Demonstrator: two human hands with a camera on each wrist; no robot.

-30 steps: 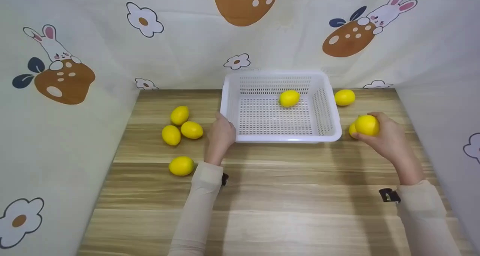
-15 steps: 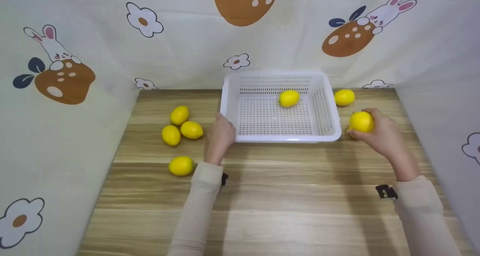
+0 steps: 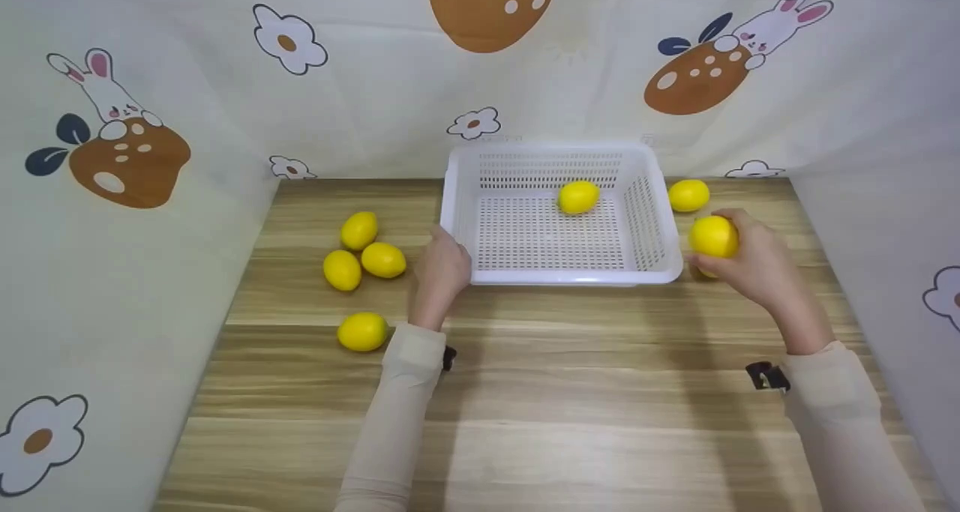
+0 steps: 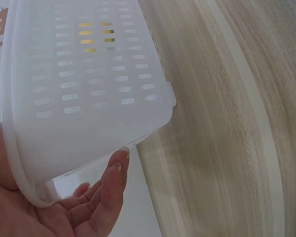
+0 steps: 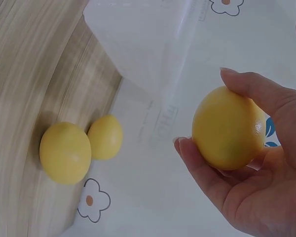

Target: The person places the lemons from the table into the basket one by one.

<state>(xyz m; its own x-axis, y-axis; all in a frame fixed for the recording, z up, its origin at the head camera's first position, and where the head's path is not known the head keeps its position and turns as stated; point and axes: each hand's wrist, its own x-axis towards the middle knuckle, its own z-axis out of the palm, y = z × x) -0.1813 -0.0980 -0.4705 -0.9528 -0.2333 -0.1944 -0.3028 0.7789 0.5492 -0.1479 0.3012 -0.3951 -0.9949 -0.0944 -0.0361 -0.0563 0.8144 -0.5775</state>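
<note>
A white slotted plastic basket (image 3: 551, 276) stands at the back of the table with one lemon (image 3: 578, 197) inside it. My left hand (image 3: 444, 266) grips the basket's left rim near the front corner; in the left wrist view the fingers (image 4: 113, 190) curl under the rim, against the outer wall. My right hand (image 3: 765, 261) holds a lemon (image 3: 713, 237) between thumb and fingers, raised just right of the basket. Below it another lemon (image 5: 65, 153) lies on the table, mostly hidden in the head view. One more lemon (image 3: 688, 196) rests beside the basket's right wall.
Left of the basket, three lemons lie close together, one of them a lemon (image 3: 383, 260) nearest my left hand. A separate lemon (image 3: 363, 332) sits nearer the front. A patterned cloth (image 3: 375, 85) hangs behind and along both sides of the wooden table (image 3: 570, 422).
My right hand has moved left and slightly away from me with its lemon, closer to the basket's right side. The left hand and the basket have stayed in place.
</note>
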